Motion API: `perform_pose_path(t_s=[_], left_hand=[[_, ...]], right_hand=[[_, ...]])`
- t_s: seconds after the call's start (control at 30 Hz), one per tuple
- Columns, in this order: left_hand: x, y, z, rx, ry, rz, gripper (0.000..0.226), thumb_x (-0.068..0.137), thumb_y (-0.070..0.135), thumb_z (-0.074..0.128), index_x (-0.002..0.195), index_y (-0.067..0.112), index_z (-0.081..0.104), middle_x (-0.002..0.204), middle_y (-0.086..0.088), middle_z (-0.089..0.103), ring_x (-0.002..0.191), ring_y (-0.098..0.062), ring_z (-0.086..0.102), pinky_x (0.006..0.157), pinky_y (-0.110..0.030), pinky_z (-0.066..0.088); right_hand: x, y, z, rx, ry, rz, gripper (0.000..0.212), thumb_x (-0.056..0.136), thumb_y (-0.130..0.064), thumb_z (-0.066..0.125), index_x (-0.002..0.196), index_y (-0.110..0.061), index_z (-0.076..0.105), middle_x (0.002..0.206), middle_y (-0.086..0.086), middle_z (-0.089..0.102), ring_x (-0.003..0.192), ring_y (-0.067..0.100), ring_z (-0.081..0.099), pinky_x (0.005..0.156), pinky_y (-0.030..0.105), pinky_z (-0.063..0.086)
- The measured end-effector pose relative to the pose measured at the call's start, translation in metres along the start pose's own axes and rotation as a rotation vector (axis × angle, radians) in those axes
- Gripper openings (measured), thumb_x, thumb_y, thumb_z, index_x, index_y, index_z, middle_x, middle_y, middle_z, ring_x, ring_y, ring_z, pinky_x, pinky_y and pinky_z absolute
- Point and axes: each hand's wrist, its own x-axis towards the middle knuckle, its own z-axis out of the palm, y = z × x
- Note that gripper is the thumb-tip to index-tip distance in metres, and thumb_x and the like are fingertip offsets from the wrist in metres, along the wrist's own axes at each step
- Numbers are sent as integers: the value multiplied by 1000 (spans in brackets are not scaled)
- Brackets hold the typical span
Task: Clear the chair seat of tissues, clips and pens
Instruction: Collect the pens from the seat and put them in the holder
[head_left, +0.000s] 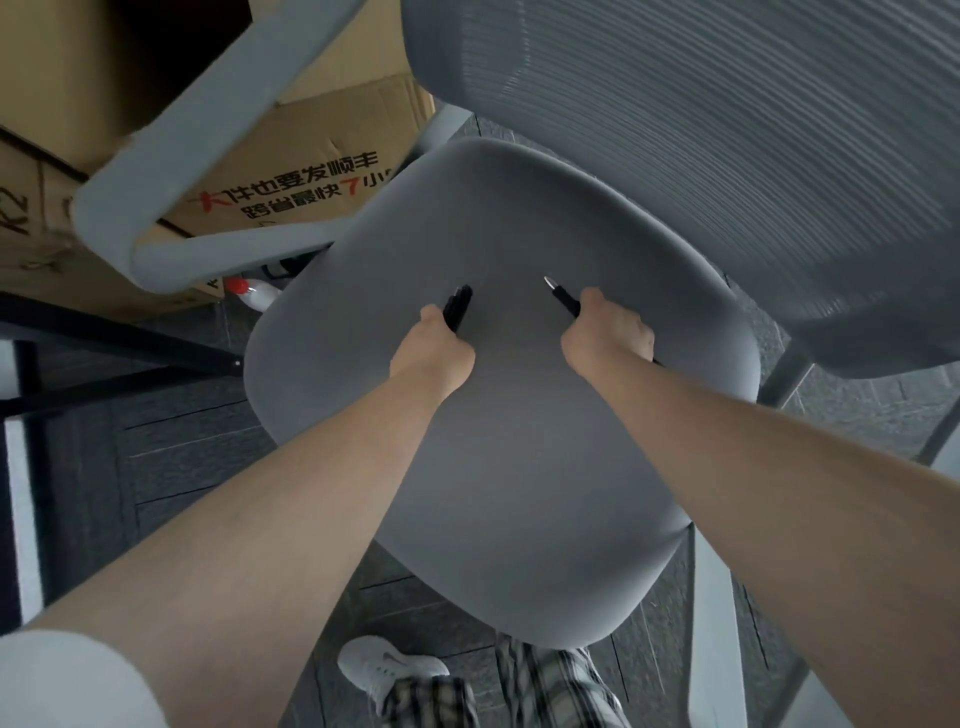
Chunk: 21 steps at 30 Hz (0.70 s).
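Note:
The grey chair seat (519, 467) fills the middle of the head view. Over its centre, my left hand (434, 348) is closed around black pens (458, 306) whose ends stick out past my fingers. My right hand (608, 332) grips one black pen (561, 297) with its silver tip pointing up and left. I see no tissues or clips on the seat; the parts under my arms are hidden.
The mesh backrest (727, 130) rises at the upper right. A grey armrest (171, 171) loops at the upper left, with cardboard boxes (291, 171) behind it. A white bottle with a red cap (249, 291) lies under the armrest. A white shoe (384, 670) stands on the dark floor.

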Motion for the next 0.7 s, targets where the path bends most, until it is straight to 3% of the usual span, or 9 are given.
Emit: perform_pose_path(t_s=[0.13, 0.27, 0.4, 0.53, 0.7], left_hand=[[-14, -25, -24, -67, 52, 40, 5, 94, 15, 41, 93, 13, 36, 72, -1, 43, 73, -29, 47, 58, -31, 35], [-35, -56, -61, -176, 136, 86, 16, 97, 27, 44, 100, 11, 44, 71, 0, 46, 70, -29, 50, 60, -32, 38], [-63, -95, -107, -233, 237, 91, 26, 95, 36, 50, 102, 11, 54, 73, -3, 56, 66, -26, 57, 54, -31, 39], [-97, -135, -149, -378, 243, 58, 26, 95, 35, 49, 95, 10, 53, 67, 0, 50, 64, -24, 51, 51, -30, 35], [-143, -179, -199, -672, 331, 53, 12, 96, 31, 51, 106, 23, 51, 80, 8, 54, 71, -10, 51, 66, -28, 41]], right_hand=[[-20, -16, -6, 29, -85, -85, 32, 88, -4, 43, 119, -13, 46, 103, 14, 59, 97, 36, 56, 75, 36, 41], [-48, -48, -15, 0, -121, -178, 14, 86, -2, 40, 94, -14, 40, 77, 4, 47, 80, 32, 50, 67, 34, 38], [-84, -94, -23, 8, -110, -270, 3, 93, -16, 42, 90, -16, 41, 84, 6, 49, 80, 32, 51, 67, 32, 38], [-125, -149, -31, 25, -138, -371, 21, 99, -32, 39, 89, -14, 44, 82, 5, 51, 73, 27, 51, 52, 29, 34], [-188, -222, -38, 42, -150, -501, 26, 101, -34, 36, 97, -11, 47, 77, 2, 48, 74, 25, 50, 60, 31, 39]])
